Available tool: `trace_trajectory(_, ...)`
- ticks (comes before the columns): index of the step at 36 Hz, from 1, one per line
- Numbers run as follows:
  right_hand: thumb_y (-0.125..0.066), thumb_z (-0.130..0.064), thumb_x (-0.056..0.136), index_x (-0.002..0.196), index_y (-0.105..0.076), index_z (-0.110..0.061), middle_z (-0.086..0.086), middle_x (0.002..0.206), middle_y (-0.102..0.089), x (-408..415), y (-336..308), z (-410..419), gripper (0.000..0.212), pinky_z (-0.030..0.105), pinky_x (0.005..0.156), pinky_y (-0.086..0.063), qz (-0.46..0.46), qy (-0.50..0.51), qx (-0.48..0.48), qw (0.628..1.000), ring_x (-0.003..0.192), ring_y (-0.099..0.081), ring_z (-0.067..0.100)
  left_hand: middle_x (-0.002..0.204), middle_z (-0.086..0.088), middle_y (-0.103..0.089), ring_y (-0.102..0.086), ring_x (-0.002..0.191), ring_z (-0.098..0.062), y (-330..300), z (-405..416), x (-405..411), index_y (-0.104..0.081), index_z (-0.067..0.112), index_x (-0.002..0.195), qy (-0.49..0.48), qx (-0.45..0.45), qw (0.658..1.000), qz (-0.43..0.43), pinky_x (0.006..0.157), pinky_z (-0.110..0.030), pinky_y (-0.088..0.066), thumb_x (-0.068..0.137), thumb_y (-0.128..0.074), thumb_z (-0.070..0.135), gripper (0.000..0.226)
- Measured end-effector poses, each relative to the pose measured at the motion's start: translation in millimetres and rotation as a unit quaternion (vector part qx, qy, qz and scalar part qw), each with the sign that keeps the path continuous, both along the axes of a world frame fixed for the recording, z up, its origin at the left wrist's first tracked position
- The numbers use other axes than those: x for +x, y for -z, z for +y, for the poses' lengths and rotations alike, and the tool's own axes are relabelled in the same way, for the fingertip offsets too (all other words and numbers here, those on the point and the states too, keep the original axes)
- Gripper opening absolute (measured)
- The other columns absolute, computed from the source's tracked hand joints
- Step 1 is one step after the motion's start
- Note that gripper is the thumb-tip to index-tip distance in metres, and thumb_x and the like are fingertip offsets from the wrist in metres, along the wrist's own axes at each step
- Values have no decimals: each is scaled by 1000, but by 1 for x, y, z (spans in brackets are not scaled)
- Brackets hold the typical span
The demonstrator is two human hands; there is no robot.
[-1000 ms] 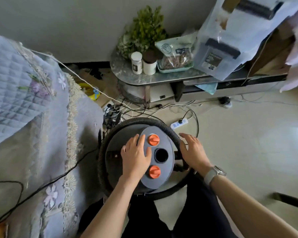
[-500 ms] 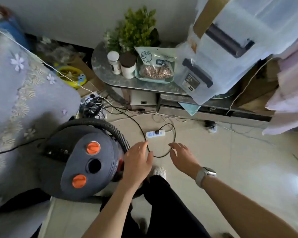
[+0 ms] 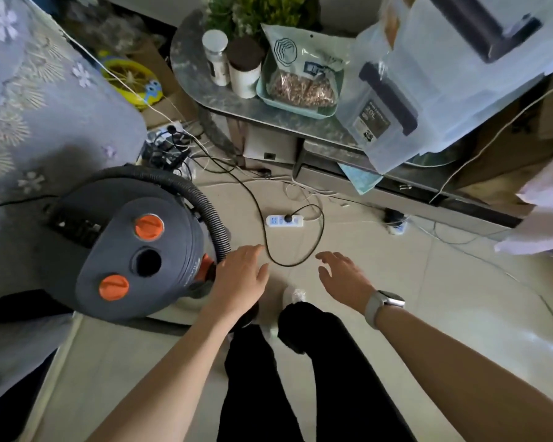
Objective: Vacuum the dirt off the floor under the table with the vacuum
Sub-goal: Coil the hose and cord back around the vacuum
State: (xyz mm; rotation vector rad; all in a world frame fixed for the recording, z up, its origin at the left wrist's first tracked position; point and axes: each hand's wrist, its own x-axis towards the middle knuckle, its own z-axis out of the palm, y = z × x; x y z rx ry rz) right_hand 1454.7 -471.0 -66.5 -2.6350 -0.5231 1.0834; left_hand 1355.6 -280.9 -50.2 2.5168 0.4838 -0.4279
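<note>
Grey drum vacuum (image 3: 141, 260) on the floor (image 3: 396, 298) left of my feet, two orange knobs on its lid, black ribbed hose (image 3: 205, 208) curving round it, dark tabletop (image 3: 205, 90) beyond it

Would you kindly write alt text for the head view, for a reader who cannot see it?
Both hands, left and right, reach open and empty over a tiled floor, beside a grey vacuum with a black hose. Ahead, a power strip and cables lie before a cluttered table.
</note>
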Motion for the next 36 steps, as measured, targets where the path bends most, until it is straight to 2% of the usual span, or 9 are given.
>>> trace_trajectory(8, -42, -22, 98, 136, -46, -19, 6, 133, -52, 62, 45, -12, 38, 33, 103, -36, 22, -95, 5, 995, 123, -47, 24, 125, -8, -60, -55, 115, -28, 55, -32, 26, -52, 10, 132, -91, -21, 995, 22, 94, -40, -47, 93, -52, 32, 45)
trace_trajectory(12, -37, -28, 97, 134, -49, -19, 6, 128, -55, 105, 100, -21, 40, 37, 103, -37, 6, -167, 9, 986, 121, -49, 25, 125, -10, -60, -56, 115, -31, 112, -60, 54, -53, 9, 132, -171, -26, 985, 31, 94, -45, -48, 85, -30, 51, 67)
trace_trajectory(15, -28, -38, 86, 119, -63, -13, 10, 108, -65, 135, 157, -22, 54, 44, 85, -52, -69, -221, 47, 972, 100, -63, 30, 132, -8, -54, -51, 119, -29, 170, -79, 77, -47, 13, 137, -197, -43, 978, 62, 97, -44, -44, 92, -41, 43, 55)
trace_trajectory(17, -38, -30, 86, 106, -69, -9, 13, 93, -69, 151, 201, -22, 43, 45, 68, -57, -89, -264, 51, 959, 82, -67, 34, 135, -6, -51, -49, 122, -26, 213, -89, 89, -43, 16, 140, -202, -45, 976, 66, 99, -43, -43, 95, -49, 34, 49)
trace_trajectory(21, -66, -22, 83, 112, -67, -11, 12, 108, -68, 179, 289, -8, 31, 47, 92, -48, -142, -355, 29, 924, 101, -63, 32, 138, -4, -49, -47, 124, -23, 303, -99, 108, -39, 18, 143, -210, -33, 974, 81, 102, -38, -40, 96, -48, 35, 50)
trace_trajectory(27, -89, -26, 52, 99, -72, -14, 5, 94, -71, 204, 435, 13, 51, 66, 88, -42, -223, -427, 47, 875, 100, -67, 25, 143, -4, -43, -42, 128, -25, 451, -86, 127, -34, 19, 145, -191, -6, 976, 104, 104, -36, -36, 97, -45, 34, 51)
trace_trajectory(32, -58, -34, 90, 122, -60, -19, 5, 123, -58, 216, 538, 41, 35, 56, 112, -14, -226, -430, 13, 874, 128, -45, 23, 130, -17, -56, -53, 115, -40, 570, -63, 141, -55, 5, 131, -223, 33, 974, -5, 90, -48, -49, 87, -63, 25, 49)
trace_trajectory(34, -46, -37, 95, 127, -54, -20, 3, 126, -55, 218, 561, 53, 37, 45, 111, -16, -227, -413, 11, 882, 126, -43, 22, 139, -11, -50, -46, 125, -37, 597, -50, 154, -50, 10, 137, -206, 54, 977, -21, 92, -46, -46, 88, -64, 25, 53)
trace_trajectory(36, -42, -39, 95, 115, -59, -20, 3, 117, -59, 218, 581, 63, 33, 38, 99, -27, -246, -417, 8, 875, 115, -48, 24, 151, 0, -35, -33, 136, -28, 627, -38, 169, -39, 21, 144, -167, 89, 982, -21, 97, -43, -42, 93, -56, 33, 56)
